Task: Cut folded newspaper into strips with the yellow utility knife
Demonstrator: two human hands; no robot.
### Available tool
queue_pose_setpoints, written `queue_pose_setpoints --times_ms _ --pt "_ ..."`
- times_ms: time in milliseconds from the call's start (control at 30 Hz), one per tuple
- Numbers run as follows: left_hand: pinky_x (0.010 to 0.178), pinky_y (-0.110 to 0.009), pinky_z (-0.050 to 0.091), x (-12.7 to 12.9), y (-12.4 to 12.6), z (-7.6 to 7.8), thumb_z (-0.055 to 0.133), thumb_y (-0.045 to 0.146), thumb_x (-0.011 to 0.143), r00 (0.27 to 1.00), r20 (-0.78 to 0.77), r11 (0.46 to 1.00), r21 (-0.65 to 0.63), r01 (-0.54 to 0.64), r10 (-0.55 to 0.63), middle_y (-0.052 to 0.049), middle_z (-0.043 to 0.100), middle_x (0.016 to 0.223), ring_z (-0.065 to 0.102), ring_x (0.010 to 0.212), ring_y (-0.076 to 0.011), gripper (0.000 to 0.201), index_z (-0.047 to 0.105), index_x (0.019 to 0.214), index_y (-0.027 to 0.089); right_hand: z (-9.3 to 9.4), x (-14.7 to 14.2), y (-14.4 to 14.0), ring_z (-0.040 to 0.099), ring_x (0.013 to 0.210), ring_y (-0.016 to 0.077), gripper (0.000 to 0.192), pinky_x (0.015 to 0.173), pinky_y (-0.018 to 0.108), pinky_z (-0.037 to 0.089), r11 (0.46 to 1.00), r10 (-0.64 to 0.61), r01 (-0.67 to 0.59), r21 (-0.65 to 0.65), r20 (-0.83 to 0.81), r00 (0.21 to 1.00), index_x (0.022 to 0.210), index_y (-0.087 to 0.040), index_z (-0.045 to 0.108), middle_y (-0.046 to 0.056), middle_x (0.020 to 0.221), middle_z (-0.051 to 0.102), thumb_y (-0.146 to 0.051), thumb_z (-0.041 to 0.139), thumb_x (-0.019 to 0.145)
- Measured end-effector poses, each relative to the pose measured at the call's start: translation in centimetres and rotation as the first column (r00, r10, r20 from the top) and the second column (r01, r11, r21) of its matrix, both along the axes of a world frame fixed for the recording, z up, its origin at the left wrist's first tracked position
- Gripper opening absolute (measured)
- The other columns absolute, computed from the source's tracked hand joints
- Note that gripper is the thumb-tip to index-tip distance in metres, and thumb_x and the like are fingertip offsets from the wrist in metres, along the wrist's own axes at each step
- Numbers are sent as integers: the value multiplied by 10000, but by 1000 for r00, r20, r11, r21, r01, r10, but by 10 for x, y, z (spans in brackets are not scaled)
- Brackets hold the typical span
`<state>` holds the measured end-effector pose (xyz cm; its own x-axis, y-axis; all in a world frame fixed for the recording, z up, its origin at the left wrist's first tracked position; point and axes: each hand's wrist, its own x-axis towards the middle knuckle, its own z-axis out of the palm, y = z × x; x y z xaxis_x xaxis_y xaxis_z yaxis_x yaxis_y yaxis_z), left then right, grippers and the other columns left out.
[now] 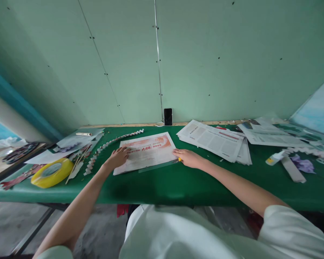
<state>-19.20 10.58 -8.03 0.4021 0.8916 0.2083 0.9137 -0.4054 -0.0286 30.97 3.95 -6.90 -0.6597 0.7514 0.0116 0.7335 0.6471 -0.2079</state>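
A printed sheet with orange-red headline art (148,151) lies flat on the green table (164,187). My left hand (119,157) presses on its left edge, fingers spread. At the sheet's right edge my right hand (188,157) rests with a small yellow object, mostly hidden, under the fingers. A clear plastic ruler (156,166) lies along the sheet's near edge between both hands.
A yellow tape roll (52,172), thin sticks and a folded paper chain (108,145) lie to the left. Stacked newspapers (216,140) are on the right, then a glue bottle (274,157) and purple scraps. A phone (167,116) leans on the wall.
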Motion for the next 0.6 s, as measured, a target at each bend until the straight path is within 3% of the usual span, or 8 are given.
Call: queue_pose_setpoints --times_ms 133,200,267,367,433,500,600 --pt "1201 -718 423 48 4 23 531 259 969 991 -128 1000 2 25 -24 -232 575 1584 460 1516 -502 456 727 1372 176 3 -2 -3 443 1624 288 797 1346 484 398 1000 3 -2 29 -20 1000 1692 -214 529 110 1754 461 8 573 928" --pt "1240 -651 425 92 5 31 511 261 1012 989 -73 991 28 132 -129 -191 598 1566 488 1512 -442 451 704 1415 209 3 -3 -3 470 1607 304 773 1331 494 421 998 17 -16 61 -19 1000 1672 -190 554 139 1735 482 13 596 927" --pt "1271 -577 426 142 7 32 473 294 1070 950 2 949 37 312 -312 -185 582 1594 519 1510 -390 461 665 1477 197 4 -2 -2 492 1591 313 745 1324 496 431 996 36 -34 83 -18 999 1647 -167 581 164 1713 505 20 607 926" --pt "1320 -521 389 210 11 22 458 316 1106 841 81 845 68 531 -535 -172 549 1659 476 1577 -343 494 597 1566 198 5 -2 -2 489 1594 306 717 1329 474 419 994 58 -58 88 7 998 1623 -146 604 180 1699 520 29 601 927" --pt "1341 -491 366 241 15 9 413 346 1145 773 105 780 69 621 -625 -157 508 1713 432 1623 -310 519 540 1625 196 6 -3 -2 499 1590 305 709 1325 477 421 995 50 -52 88 19 999 1616 -134 605 190 1690 535 30 593 927" --pt "1355 -487 345 259 19 -5 361 356 1172 738 107 745 56 665 -667 -158 506 1723 406 1649 -293 532 516 1650 180 7 -4 -3 537 1566 312 708 1312 495 435 996 27 -29 85 20 999 1606 -125 608 201 1663 571 32 592 916" --pt "1352 -483 352 266 25 -24 332 335 1185 733 107 740 51 671 -672 -161 563 1680 452 1627 -270 527 537 1644 176 7 -4 -3 558 1549 320 713 1296 508 451 998 2 -3 58 22 1000 1583 -127 624 206 1647 592 35 604 889"
